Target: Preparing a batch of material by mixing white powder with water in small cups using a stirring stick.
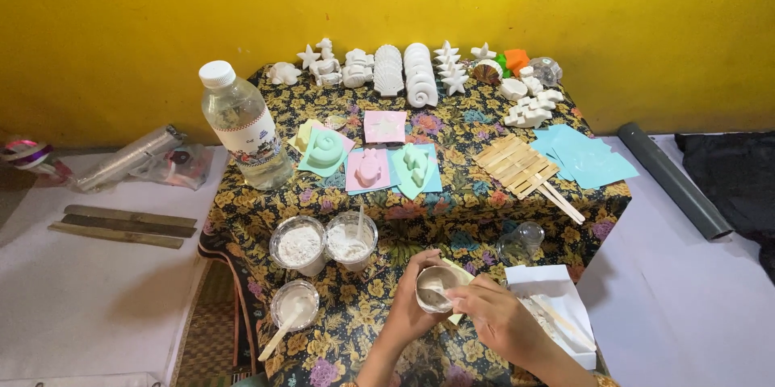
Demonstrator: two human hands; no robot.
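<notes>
My left hand [406,310] grips a small clear cup [434,284] of pale wet paste, held just above the flower-patterned table [468,193]. My right hand [500,321] is at the cup's right side, pinching a thin stick [440,297] that dips into the paste. Under the cup lies a pale green sheet [460,271], mostly hidden. Left of my hands stand two clear cups, one of dry white powder [299,245] and one of white mix with a stick [351,238]. A third cup with a wooden stick [294,306] sits nearer me.
A water bottle [246,129] stands at the table's left. Coloured moulds [367,167] lie mid-table, flat wooden sticks [521,167] and blue sheets [588,157] to the right, white plaster casts [420,72] along the back. A white box [557,306] and an upturned cup [521,242] sit by my right hand.
</notes>
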